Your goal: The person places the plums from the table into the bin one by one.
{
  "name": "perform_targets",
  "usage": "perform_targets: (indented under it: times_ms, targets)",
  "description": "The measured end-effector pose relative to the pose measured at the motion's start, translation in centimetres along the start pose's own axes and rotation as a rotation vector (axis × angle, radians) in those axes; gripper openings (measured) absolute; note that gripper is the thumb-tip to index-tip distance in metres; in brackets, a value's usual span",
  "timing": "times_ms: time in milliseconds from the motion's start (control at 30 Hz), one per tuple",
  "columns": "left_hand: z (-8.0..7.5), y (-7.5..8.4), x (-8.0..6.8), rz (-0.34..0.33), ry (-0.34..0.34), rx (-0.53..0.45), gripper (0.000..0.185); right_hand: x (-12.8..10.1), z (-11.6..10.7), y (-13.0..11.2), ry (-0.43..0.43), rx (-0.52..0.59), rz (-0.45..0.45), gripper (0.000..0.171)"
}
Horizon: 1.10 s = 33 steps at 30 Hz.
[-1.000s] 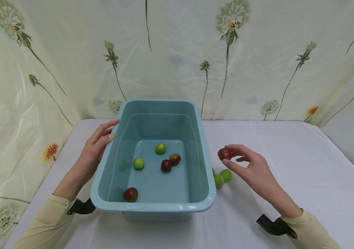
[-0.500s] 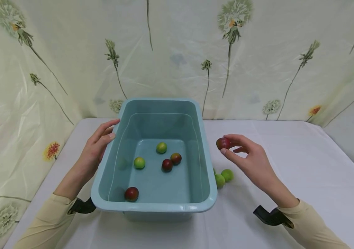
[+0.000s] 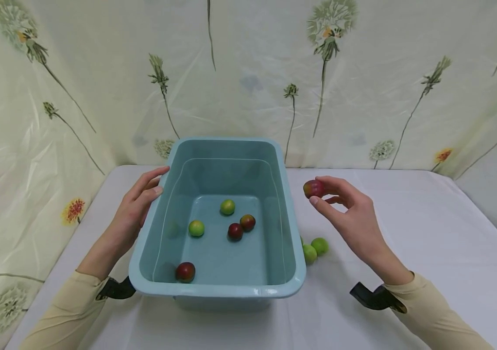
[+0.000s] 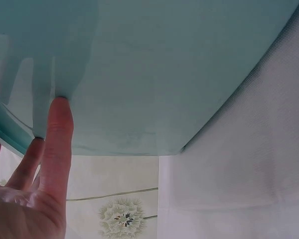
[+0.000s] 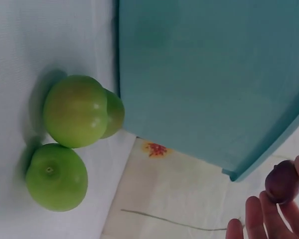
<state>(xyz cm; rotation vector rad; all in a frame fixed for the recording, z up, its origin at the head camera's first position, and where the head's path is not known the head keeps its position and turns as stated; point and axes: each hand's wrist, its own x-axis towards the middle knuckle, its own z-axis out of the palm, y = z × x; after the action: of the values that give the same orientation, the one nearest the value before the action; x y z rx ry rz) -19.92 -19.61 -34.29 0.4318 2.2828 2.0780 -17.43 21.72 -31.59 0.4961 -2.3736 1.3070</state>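
Between the thumb and fingertips of my right hand [image 3: 353,218] is a dark red plum [image 3: 314,188]. I hold it up beyond the right rim of a blue plastic basin [image 3: 294,284]. My left hand [image 3: 128,214] rests against the basin's left side; in the left wrist view its fairly straight fingers [image 4: 60,144] touch the outer wall. Inside the basin lie two green fruits, one toward the back [image 3: 227,207] and one at left [image 3: 196,228]. Two red plums [image 3: 235,232] sit close together, and another dark red plum [image 3: 185,272] lies near the front left.
A small group of green fruits [image 5: 57,177] lies on the white tablecloth [image 3: 427,243], close against the basin's right side and partly hidden by it in the head view. A floral plastic curtain [image 3: 248,73] hangs behind the table and along its sides.
My right hand has risen with the plum, moving upward and away beside the basin. My left hand and the fruits in the basin stay where they were.
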Motion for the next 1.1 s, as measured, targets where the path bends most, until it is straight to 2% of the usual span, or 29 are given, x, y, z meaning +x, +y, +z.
perform_targets:
  times_ms: [200,567,667,900,1100]
  targets:
    - [0.0,-0.1,0.1,0.000,0.000,-0.004,0.045,0.5,0.3,-2.2,0.004,0.017,-0.008,0.036]
    - [-0.1,-0.1,0.1,0.007,-0.002,-0.002,0.044,1.4,0.9,-2.7,0.024,0.049,-0.032,0.035]
    - [-0.1,-0.1,0.1,0.006,0.001,0.004,0.044,1.7,1.1,-2.4,0.032,0.060,-0.041,0.035]
    - [-0.1,-0.1,0.1,0.004,0.002,0.000,0.045,2.5,1.6,0.4,0.043,0.096,-0.056,0.039]
    - [-0.1,-0.2,0.1,0.003,0.004,0.000,0.045,2.9,1.8,0.6,0.056,0.118,-0.080,0.038]
